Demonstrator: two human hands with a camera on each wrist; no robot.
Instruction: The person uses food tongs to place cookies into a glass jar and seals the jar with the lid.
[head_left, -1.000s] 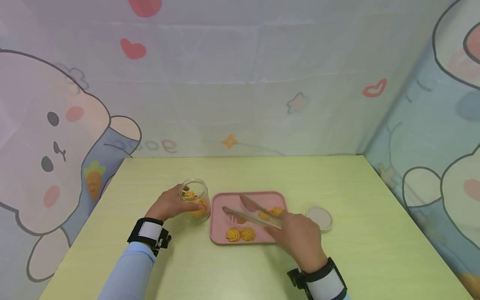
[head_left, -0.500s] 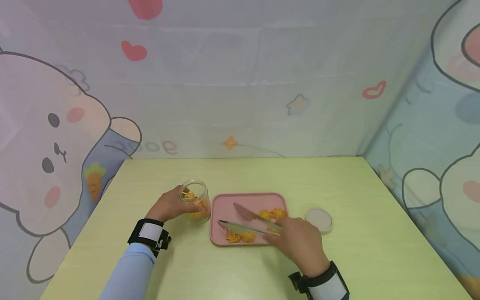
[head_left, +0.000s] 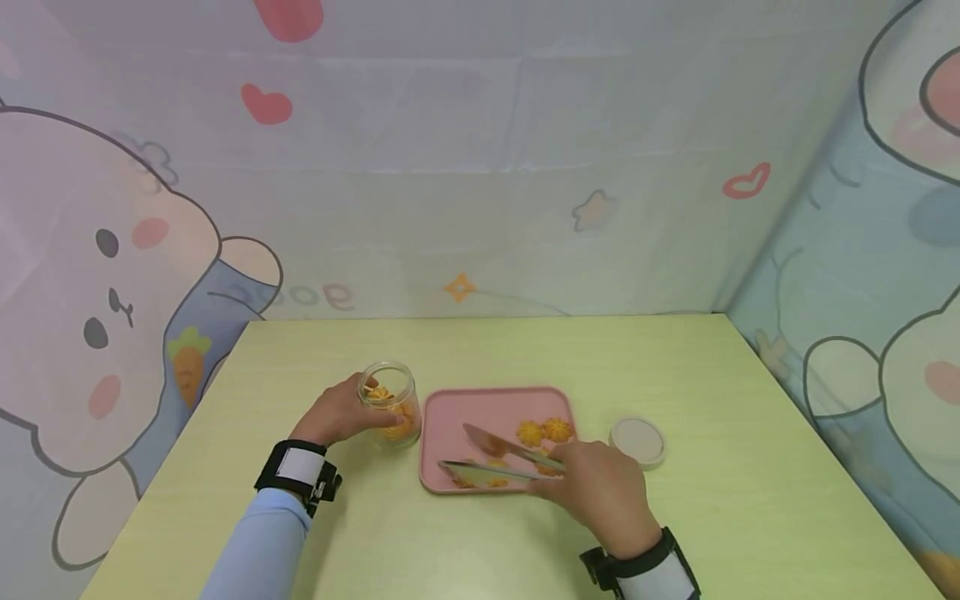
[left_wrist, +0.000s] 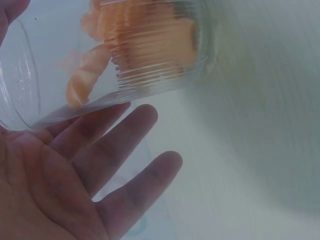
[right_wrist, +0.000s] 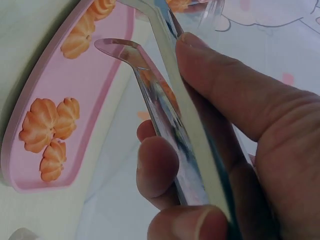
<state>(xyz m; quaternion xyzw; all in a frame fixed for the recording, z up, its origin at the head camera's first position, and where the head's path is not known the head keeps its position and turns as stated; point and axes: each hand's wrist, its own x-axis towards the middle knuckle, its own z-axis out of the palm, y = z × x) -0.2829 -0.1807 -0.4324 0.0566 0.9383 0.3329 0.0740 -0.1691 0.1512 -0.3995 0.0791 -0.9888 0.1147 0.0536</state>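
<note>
My left hand (head_left: 341, 411) holds a clear glass jar (head_left: 399, 385) by its side, thumb on the near face; the jar stands without a lid, left of the tray. Piped cookies (left_wrist: 150, 40) fill its lower part. In the left wrist view some fingers are extended clear of the glass. My right hand (head_left: 602, 490) grips metal tongs (right_wrist: 192, 130) over a pink tray (head_left: 448, 410). Their arms are apart, and the lower arm partly covers the cookies at the tray's near left. More golden cookies (head_left: 557, 429) lie at the tray's right; one is partly behind the tongs.
Right of the tray a round white lid (head_left: 637, 440) lies on the pale yellow-green table (head_left: 750, 500). A cartoon-printed cloth (head_left: 480, 167) hangs behind the table and along its sides.
The tongs have come down toward the tray's near edge, over the cookies at its near left. My right hand shifted slightly nearer. The left hand and jar stay put.
</note>
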